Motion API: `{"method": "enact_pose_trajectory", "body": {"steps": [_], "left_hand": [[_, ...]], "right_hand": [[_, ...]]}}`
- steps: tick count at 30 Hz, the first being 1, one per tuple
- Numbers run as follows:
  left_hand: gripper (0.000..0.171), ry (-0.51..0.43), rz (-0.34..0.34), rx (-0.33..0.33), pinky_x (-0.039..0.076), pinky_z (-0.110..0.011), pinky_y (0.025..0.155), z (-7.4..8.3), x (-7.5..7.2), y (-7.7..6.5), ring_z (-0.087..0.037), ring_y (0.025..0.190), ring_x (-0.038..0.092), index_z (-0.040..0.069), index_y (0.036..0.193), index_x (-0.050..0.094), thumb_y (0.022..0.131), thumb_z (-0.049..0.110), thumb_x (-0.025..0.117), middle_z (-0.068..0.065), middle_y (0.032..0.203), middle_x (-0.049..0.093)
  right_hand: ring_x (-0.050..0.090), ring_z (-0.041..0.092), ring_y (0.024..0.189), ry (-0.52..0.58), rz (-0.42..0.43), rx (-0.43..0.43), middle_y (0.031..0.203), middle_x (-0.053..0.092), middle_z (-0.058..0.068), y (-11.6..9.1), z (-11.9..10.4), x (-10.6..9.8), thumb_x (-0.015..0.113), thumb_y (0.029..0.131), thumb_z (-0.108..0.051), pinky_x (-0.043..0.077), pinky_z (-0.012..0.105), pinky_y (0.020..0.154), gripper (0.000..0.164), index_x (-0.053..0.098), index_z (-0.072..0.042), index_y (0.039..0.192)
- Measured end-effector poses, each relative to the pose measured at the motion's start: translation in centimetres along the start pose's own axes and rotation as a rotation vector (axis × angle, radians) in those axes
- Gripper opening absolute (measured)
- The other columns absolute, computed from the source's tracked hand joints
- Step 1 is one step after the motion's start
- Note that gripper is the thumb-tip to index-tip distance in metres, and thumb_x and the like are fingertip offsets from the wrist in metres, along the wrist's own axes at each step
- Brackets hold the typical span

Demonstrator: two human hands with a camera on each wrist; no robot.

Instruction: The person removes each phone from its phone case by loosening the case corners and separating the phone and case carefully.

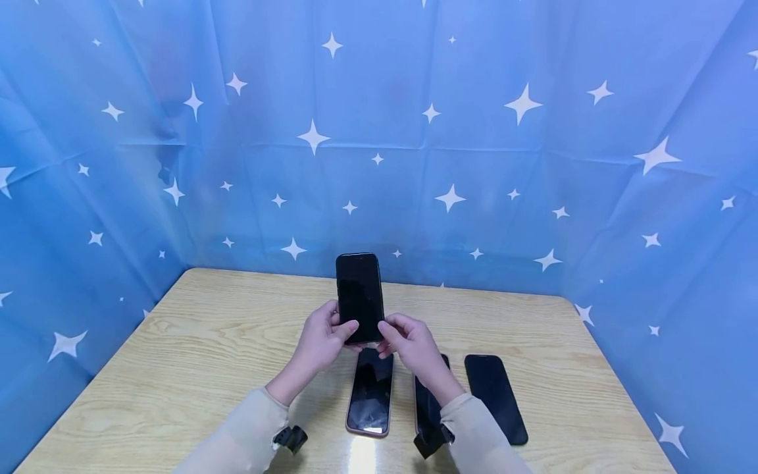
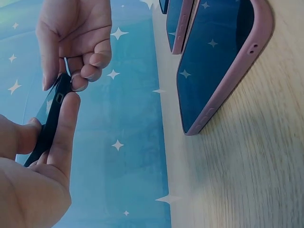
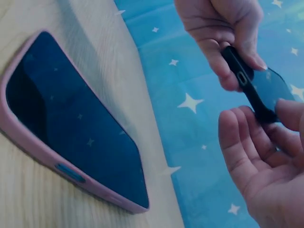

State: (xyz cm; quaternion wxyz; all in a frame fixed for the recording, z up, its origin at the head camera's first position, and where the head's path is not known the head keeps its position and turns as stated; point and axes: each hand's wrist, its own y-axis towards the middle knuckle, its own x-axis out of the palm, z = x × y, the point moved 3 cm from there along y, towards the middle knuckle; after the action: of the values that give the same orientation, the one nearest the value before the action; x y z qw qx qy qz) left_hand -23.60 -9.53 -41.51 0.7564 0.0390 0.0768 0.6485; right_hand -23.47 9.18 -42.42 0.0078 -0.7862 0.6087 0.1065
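A black phone (image 1: 360, 293) in a dark case is held up above the table, its dark screen facing the head camera. My left hand (image 1: 320, 337) grips its lower left side, thumb on the front and fingers behind. At the lower right corner, my right hand (image 1: 411, 339) pinches the phone between thumb and fingers. The left wrist view shows the case's bottom edge (image 2: 58, 99) with a port opening. Both hands also appear around the phone (image 3: 259, 102) in the right wrist view. Just below them lies a pink-cased phone (image 1: 370, 395), screen up.
Another phone (image 1: 426, 401) lies partly hidden under my right forearm. Farther right rests a black phone (image 1: 496, 398), screen up. The wooden table (image 1: 207, 342) ends at a blue curtain (image 1: 379, 99) with white stars, which also stands along both sides.
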Motion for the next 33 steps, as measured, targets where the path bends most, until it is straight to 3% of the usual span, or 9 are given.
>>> {"method": "enact_pose_trajectory", "body": {"steps": [12,16,26,29,33], "left_hand": [[0.023,-0.006,0.037,0.021,0.065,-0.041,0.064,0.3,0.2,-0.1,-0.04,0.084,0.076,-0.009,0.12,0.059,0.097,-0.01,0.062,-0.031,0.11,0.072],[0.024,-0.003,0.051,0.036,0.065,-0.041,0.063,0.4,0.4,-0.1,-0.041,0.087,0.076,-0.009,0.12,0.059,0.097,-0.011,0.062,-0.031,0.109,0.072],[0.026,-0.016,0.058,0.04,0.065,-0.04,0.062,0.4,0.5,0.0,-0.041,0.083,0.076,-0.009,0.122,0.059,0.096,-0.011,0.062,-0.031,0.109,0.072],[0.026,-0.029,0.055,0.032,0.065,-0.04,0.062,0.4,0.5,0.0,-0.039,0.083,0.076,-0.009,0.122,0.06,0.096,-0.011,0.063,-0.031,0.109,0.072],[0.026,-0.048,0.049,0.028,0.065,-0.04,0.063,0.5,0.5,0.0,-0.039,0.084,0.076,-0.009,0.122,0.059,0.096,-0.011,0.062,-0.031,0.109,0.072]], "right_hand": [[0.066,0.016,0.065,0.071,0.16,-0.04,0.076,0.069,0.016,-0.1,0.3,0.9,0.055,0.107,-0.009,0.061,0.027,0.068,0.025,0.071,0.009,0.101],[0.065,0.016,0.066,0.154,0.19,-0.037,0.078,0.068,0.017,-0.1,0.5,1.2,0.054,0.107,-0.007,0.06,0.027,0.068,0.025,0.07,0.012,0.102],[0.064,0.018,0.069,0.44,0.155,0.04,0.08,0.064,0.008,-0.1,1.1,1.4,0.049,0.109,-0.008,0.058,0.027,0.069,0.034,0.058,0.025,0.111],[0.065,0.019,0.07,0.486,0.136,0.045,0.082,0.065,0.008,0.0,1.4,1.3,0.048,0.109,-0.009,0.058,0.029,0.07,0.032,0.061,0.021,0.108],[0.066,0.019,0.072,0.513,0.105,0.04,0.083,0.068,0.007,0.1,1.5,1.2,0.049,0.109,-0.01,0.058,0.03,0.072,0.027,0.068,0.007,0.103]]}}
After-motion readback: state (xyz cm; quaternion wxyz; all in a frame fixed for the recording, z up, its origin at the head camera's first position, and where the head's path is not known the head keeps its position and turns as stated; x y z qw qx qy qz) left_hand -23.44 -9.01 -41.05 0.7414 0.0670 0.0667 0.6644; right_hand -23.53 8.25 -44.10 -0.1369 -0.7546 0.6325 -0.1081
